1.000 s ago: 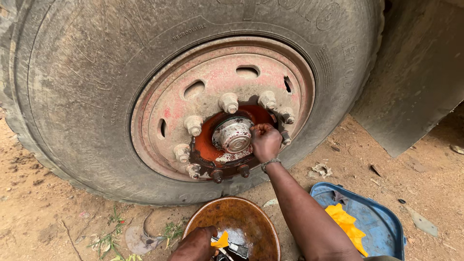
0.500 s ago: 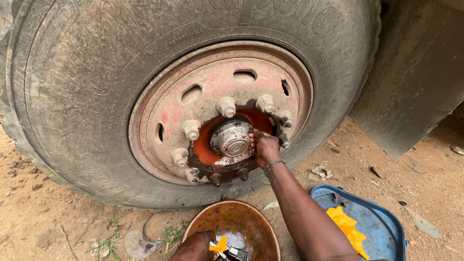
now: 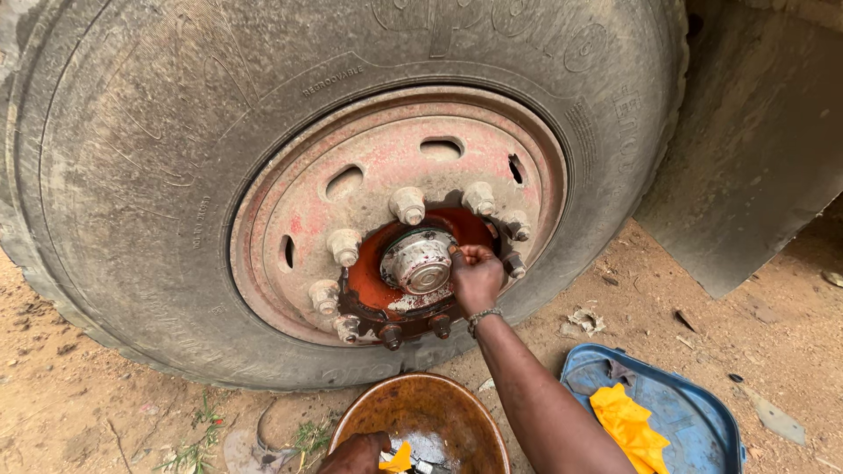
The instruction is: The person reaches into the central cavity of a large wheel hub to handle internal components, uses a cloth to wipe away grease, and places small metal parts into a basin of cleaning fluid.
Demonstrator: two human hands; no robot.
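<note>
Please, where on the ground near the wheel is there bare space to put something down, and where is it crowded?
Bare dirt lies right of the tyre, between the mudflap and the blue tray, with only small scraps. Dirt left of the brown bowl is open apart from weeds. It is crowded below the hub cap: right hand, left hand, bowl and tray sit close together.

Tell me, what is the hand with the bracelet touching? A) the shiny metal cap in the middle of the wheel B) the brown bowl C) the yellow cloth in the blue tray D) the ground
A: the right hand, with a bracelet at its wrist, has its fingers against the side of the metal hub cap at the centre of the wheel, well away from the yellow cloth, the bowl and the ground.
</note>
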